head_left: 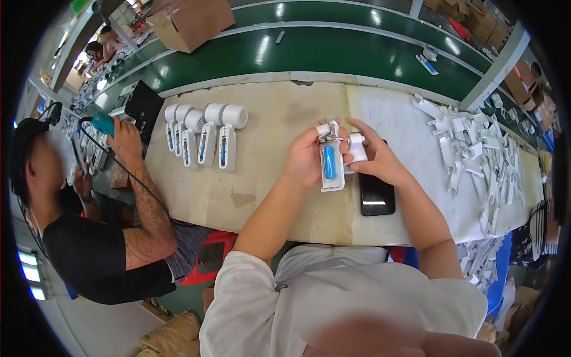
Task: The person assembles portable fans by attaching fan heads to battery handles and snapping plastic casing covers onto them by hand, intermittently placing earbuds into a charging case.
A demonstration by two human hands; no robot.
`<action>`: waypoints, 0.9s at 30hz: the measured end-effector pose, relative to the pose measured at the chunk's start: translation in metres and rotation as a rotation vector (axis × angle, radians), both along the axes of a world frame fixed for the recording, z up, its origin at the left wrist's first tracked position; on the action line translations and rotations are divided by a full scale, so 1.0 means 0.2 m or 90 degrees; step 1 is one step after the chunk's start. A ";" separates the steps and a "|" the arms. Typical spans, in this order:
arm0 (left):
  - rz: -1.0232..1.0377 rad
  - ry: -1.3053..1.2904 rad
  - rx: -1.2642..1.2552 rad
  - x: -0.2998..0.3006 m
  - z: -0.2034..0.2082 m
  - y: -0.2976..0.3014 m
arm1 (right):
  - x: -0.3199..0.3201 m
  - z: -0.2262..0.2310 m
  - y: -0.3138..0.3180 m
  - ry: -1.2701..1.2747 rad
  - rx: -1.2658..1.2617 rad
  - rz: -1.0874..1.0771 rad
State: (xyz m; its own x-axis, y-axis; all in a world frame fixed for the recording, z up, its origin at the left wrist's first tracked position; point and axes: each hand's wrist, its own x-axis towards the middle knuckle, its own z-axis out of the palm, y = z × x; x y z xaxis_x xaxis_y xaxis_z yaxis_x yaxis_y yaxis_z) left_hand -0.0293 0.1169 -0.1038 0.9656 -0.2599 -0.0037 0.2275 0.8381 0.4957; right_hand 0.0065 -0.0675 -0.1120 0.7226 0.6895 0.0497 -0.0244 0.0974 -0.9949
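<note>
Above the middle of the table, my left hand (302, 159) is closed round an open white plastic housing (333, 185). A blue cylindrical battery (330, 160) lies inside it, with small wires and metal parts near its upper end. My right hand (383, 162) has its fingers curled round a white rounded head piece (357, 149) at the housing's right side. Whether the two pieces are joined cannot be seen. Below my right hand lies a black smartphone (377, 196). Several similar white dryer-shaped units (228, 146) with open handles lie in a row to the left.
White plastic shells (476, 152) are heaped on the right of the table. On the left, a co-worker's hand (126, 140) grips a teal power tool (103, 123) beside a black case (143, 107). A green conveyor (321, 50) runs behind, with a cardboard box (199, 24) above it.
</note>
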 end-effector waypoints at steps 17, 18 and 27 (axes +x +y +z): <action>-0.012 -0.034 0.544 0.01 0.02 0.00 | 0.10 0.07 -0.10 -0.890 -0.228 -0.317; -0.003 -0.032 0.545 0.01 0.02 0.00 | 0.09 0.08 -0.10 -0.906 -0.230 -0.307; 0.008 -0.241 0.819 0.02 -0.08 -0.06 | 0.06 0.20 -0.23 -0.305 -0.072 -0.051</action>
State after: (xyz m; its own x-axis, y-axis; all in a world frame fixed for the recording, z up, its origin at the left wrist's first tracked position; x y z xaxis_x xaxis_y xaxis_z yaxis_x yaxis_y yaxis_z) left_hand -0.0243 0.1053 -0.1190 0.9640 -0.2644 0.0286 -0.1018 -0.2675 0.9582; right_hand 0.0190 -0.1141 -0.0726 0.6872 0.6535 0.3173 0.4414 -0.0287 -0.8968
